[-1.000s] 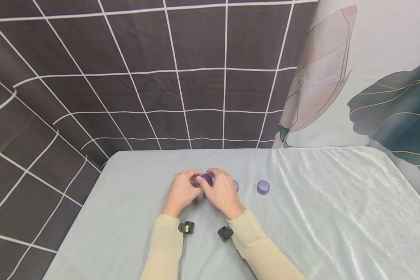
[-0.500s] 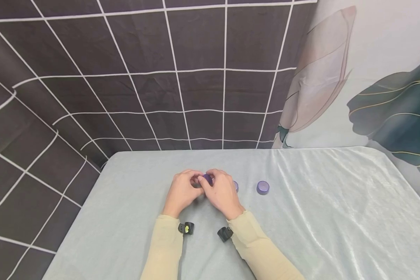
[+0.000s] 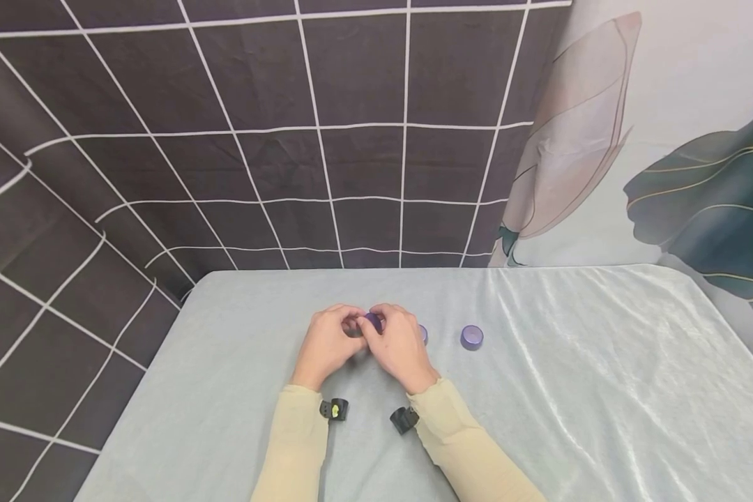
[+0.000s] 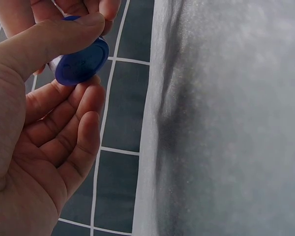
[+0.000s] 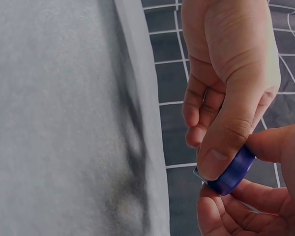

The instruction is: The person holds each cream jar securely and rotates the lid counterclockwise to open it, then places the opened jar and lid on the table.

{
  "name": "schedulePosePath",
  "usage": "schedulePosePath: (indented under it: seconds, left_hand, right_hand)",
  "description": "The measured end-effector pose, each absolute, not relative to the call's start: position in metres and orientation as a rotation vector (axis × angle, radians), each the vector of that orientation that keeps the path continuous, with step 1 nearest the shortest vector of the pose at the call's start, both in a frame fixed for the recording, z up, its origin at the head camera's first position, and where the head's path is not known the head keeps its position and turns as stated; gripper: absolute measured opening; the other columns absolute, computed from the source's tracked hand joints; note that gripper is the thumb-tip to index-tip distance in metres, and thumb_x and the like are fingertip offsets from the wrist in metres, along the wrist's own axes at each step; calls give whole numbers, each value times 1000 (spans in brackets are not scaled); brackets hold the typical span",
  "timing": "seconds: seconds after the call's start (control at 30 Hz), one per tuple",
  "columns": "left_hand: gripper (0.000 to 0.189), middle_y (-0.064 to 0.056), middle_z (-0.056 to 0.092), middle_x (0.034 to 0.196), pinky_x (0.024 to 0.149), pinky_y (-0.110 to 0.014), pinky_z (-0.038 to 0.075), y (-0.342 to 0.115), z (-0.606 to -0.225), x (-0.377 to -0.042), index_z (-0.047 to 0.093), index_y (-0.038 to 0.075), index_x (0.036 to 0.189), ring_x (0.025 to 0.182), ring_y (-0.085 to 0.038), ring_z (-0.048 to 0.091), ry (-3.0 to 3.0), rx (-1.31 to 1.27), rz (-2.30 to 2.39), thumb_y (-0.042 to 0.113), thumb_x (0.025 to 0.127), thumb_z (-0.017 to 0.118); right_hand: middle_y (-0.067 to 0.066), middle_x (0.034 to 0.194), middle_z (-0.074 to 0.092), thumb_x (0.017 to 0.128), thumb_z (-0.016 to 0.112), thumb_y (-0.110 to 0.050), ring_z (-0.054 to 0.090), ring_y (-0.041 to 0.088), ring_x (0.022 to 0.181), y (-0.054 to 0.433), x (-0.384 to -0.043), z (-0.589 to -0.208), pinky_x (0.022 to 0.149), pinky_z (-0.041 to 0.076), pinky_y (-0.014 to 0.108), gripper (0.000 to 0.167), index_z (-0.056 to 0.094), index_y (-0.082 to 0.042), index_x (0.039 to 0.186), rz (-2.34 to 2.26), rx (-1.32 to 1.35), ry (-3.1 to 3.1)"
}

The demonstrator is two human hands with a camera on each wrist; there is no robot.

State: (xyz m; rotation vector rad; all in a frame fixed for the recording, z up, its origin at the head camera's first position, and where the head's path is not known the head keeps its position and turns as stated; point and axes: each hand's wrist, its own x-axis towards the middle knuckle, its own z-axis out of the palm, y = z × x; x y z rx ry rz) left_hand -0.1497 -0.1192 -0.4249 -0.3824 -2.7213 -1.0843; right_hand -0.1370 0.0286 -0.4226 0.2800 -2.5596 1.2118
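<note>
Both hands meet over the table, gripping a small round purple cap-like piece (image 3: 373,321) between them. My left hand (image 3: 330,343) has its curled fingers at the left side of the piece. From the right, my right hand (image 3: 397,343) pinches it between thumb and fingers. The left wrist view shows a flat, bluish round face of the piece (image 4: 83,63), partly covered by a thumb, with a paler part behind it. In the right wrist view a thumb presses on the piece (image 5: 232,176) while other fingertips hold its edge.
A second purple round piece (image 3: 423,334) lies just right of my right hand, partly hidden by it. Farther right is a third purple round piece (image 3: 472,337). The table (image 3: 577,390) has a pale velvety cover and backs onto a dark gridded curtain (image 3: 364,160).
Both hands stay in place around the purple piece, with only slight finger movement. The other pieces have not moved.
</note>
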Motion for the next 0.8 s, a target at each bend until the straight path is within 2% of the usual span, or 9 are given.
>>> schedulePosePath:
  seconds: [0.5, 0.8]
  left_hand:
    - [33, 3, 69, 85, 73, -30, 55, -119, -428, -150, 75, 6, 102, 76, -10, 63, -2723, -386, -1111, 16, 72, 86]
    - [33, 3, 69, 84, 73, -30, 55, -120, -427, -150, 75, 6, 101, 75, -9, 63, -2703, -409, -1122, 15, 72, 86]
  right_hand:
    - [7, 83, 67, 91, 70, -25, 60, 18, 74, 31, -138, -424, 68, 53, 34, 28, 74, 0, 104, 1182, 314, -2571]
    - [5, 82, 65, 91, 70, -25, 59, 17, 74, 31, -139, -423, 69, 52, 34, 27, 74, -2, 103, 1190, 309, -2579]
